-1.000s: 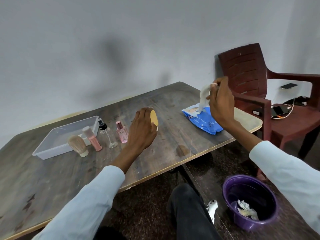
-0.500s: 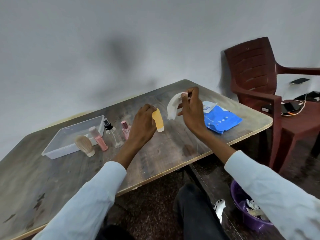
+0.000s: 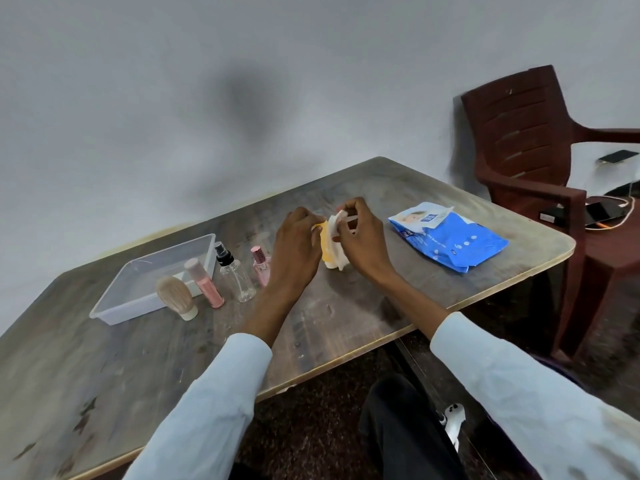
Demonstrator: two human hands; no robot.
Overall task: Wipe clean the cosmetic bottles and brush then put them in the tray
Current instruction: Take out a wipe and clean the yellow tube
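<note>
One yellow bottle (image 3: 325, 249), white wipe (image 3: 337, 237) pressed against it

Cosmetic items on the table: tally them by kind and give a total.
Bottles: 4, namely the yellow bottle, pink tube bottle, clear spray bottle and pink perfume bottle
Brushes: 1, the brush
Total: 5

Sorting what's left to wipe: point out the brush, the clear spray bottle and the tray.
brush (image 3: 174, 294), head view, on its bristle head.
clear spray bottle (image 3: 237, 279), head view, on its transparent body.
tray (image 3: 130, 308), head view, on its near wall.
</note>
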